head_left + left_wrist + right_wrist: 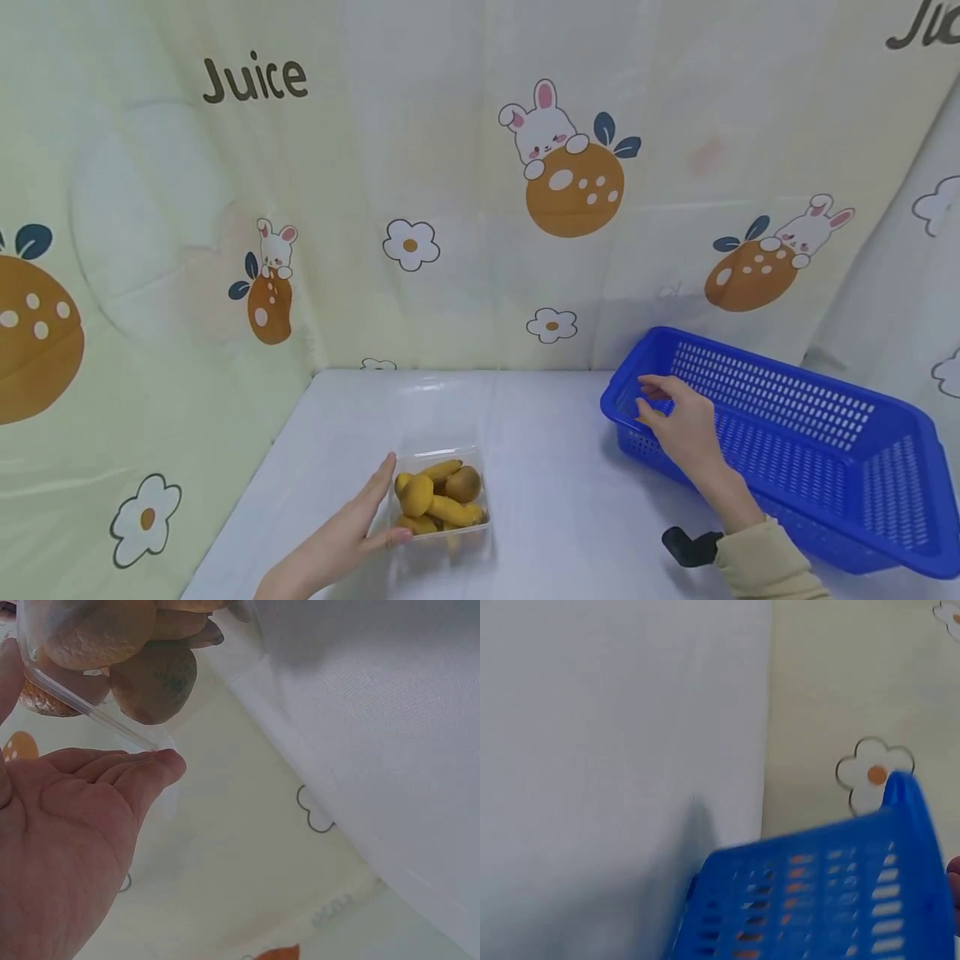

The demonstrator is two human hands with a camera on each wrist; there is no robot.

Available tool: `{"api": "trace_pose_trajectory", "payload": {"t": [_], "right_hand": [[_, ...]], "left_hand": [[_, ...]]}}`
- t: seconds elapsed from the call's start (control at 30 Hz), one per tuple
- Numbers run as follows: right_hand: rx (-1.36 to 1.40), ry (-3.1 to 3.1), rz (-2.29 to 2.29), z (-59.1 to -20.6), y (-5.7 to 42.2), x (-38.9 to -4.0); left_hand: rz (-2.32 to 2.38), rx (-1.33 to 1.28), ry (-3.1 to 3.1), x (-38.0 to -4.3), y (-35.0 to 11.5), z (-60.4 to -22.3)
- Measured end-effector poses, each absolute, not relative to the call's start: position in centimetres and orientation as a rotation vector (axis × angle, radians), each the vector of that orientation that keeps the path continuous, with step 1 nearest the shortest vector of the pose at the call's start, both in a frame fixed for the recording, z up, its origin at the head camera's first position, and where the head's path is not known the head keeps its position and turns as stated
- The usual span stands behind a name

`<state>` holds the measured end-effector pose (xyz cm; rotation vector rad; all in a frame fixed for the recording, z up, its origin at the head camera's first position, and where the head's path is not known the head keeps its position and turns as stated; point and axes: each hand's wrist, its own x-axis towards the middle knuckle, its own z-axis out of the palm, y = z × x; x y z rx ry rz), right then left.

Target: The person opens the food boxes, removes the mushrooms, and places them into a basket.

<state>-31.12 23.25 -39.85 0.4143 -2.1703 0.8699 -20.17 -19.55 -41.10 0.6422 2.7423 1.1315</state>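
Observation:
A clear plastic box (489, 500) on the table holds several yellow-brown mushrooms (450, 510) with rounded caps and thick stems. My left hand (341, 529) lies along the box's left side, fingers straight, the thumb by its front corner. In the left wrist view, the fingertips (171, 761) meet the box's edge under the mushroom caps (154, 682). Over the near left rim of a blue basket (757, 400), my right hand (686, 421) pinches a small yellow-brown piece, apparently a mushroom, mostly hidden by the fingers.
The basket stands at the right of the white table (547, 467), its slatted walls rising around it. A black angled object (686, 547) shows beside the right sleeve (768, 562). A patterned curtain (465, 167) hangs behind the table.

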Motion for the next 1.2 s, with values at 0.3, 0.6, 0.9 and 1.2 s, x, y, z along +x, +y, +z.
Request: {"api": "trace_pose_trajectory", "payload": {"t": [0.3, 0.6, 0.9, 1.2], "right_hand": [[0.705, -2.08, 0.975, -38.8, 17.0, -29.9], [1.095, -2.083, 1.094, -39.0, 9.1, -27.5], [1.439, -2.124, 1.244, -41.5, 4.8, -25.8], [1.499, -2.144, 1.192, -42.8, 3.7, -25.8]], "left_hand": [[1.148, 0.642, 2.725, -20.0, -19.4, -41.0], [1.156, 0.629, 2.702, -20.2, -19.3, -41.0], [1.19, 0.651, 2.662, -20.6, -19.3, -41.8], [1.162, 0.652, 2.678, -20.9, -19.4, -42.0]]}}
